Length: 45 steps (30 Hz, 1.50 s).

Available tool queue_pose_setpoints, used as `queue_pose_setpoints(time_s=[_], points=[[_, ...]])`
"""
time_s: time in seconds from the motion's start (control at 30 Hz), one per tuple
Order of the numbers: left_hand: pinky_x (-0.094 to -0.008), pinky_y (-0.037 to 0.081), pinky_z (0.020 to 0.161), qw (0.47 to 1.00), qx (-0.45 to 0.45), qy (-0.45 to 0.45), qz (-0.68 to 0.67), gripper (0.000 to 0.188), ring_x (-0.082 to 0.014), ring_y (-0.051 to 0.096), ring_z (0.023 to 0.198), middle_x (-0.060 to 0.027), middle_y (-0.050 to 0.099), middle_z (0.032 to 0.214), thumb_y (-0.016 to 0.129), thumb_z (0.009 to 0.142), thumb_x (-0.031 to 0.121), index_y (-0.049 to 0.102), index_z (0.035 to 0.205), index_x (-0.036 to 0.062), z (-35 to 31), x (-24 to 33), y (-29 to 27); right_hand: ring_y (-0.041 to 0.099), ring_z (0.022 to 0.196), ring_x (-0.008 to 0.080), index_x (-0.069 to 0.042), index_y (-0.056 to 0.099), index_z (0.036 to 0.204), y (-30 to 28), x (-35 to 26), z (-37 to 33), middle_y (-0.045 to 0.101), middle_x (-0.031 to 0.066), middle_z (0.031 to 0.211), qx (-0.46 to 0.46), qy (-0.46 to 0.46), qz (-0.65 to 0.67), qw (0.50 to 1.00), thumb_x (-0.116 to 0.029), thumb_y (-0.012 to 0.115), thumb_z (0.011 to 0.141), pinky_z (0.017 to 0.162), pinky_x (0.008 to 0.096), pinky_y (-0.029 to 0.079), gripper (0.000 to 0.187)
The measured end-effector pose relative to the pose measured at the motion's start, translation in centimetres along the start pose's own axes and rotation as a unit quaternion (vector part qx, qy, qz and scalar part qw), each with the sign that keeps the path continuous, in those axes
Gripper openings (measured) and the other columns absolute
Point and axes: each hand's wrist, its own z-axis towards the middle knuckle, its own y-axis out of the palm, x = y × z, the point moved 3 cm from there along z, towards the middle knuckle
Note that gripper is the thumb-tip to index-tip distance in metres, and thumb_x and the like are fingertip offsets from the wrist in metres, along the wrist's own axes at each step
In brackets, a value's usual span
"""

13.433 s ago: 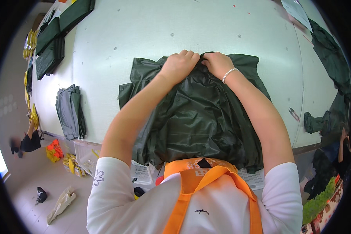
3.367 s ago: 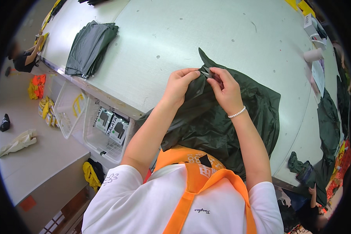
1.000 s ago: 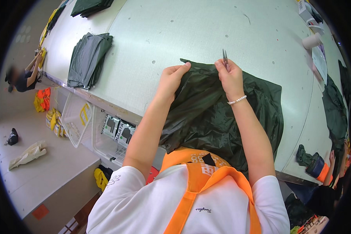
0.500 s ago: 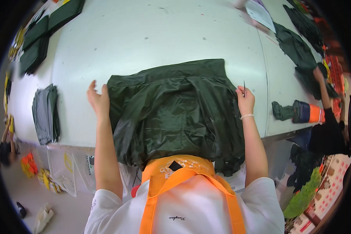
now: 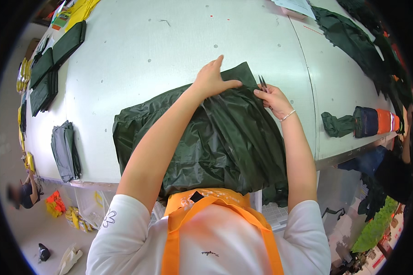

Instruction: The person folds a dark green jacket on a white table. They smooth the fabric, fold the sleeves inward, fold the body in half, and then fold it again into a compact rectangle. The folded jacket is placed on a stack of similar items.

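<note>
Cloth: we have it spread, unfolded.
Folded piles: lying left.
Left hand: open wide over cloth, gripping nothing.
Right hand: curled around snips.

The left hand is spread, fingers toward one o'clock, thumb toward three; the right hand, fingers curled, points toward ten from its bent wrist.

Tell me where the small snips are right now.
In the head view, the small snips are in the right hand, tips pointing up and away from the person, beside the far right corner of the dark green garment.
</note>
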Motion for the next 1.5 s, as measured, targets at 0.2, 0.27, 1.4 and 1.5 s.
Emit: queue_pose_setpoints(time_s=[0.2,0.27,1.4,1.5], points=[[-0.0287,0.051,0.069,0.926,-0.189,-0.11,-0.308,0.034,-0.0169,0.064,0.073,-0.0109,0.068,0.082,0.08,0.068,0.018,0.069,0.091,-0.0033,2.6,4.0,0.3,0.043,0.059,0.0013,-0.002,0.065,0.105,0.2,-3.0,-1.8,0.056,-0.0072,0.073,-0.016,-0.079,-0.02,0.997,-0.013,0.068,0.082,0.052,0.0173,0.031,0.025],[-0.0277,0.05,0.068,0.916,-0.192,-0.151,-0.318,0.029,-0.0156,0.062,0.073,-0.009,0.067,0.082,0.077,0.073,0.017,0.068,0.091,-0.0025,2.3,4.5,0.1,0.046,0.063,0.0022,-0.001,0.065,0.104,0.3,-3.3,-1.9,0.058,-0.0056,0.076,-0.015,-0.088,-0.004,0.996,-0.013,0.068,0.082,0.056,0.0177,0.033,0.024],[-0.0259,0.048,0.067,0.916,0.093,-0.282,-0.27,0.065,-0.0121,0.058,0.08,-0.0107,0.059,0.1,0.075,0.078,0.023,0.042,0.126,-0.0065,-14.5,-0.1,6.6,0.057,0.098,0.037,0.003,0.057,0.111,-4.7,4.2,-6.4,0.059,0.0226,0.106,0.184,-0.145,-0.396,0.888,-0.037,0.067,0.08,0.087,0.0418,0.045,0.052],[-0.0275,0.05,0.07,0.876,0.062,-0.286,-0.384,0.068,-0.0141,0.059,0.084,-0.0111,0.06,0.101,0.076,0.077,0.025,0.04,0.127,-0.0065,-13.3,0.7,8.1,0.057,0.087,0.0445,0.004,0.056,0.094,1.8,9.2,-7.6,0.059,0.027,0.09,0.092,-0.212,-0.408,0.883,-0.024,0.063,0.082,0.073,0.0469,0.046,0.032]])
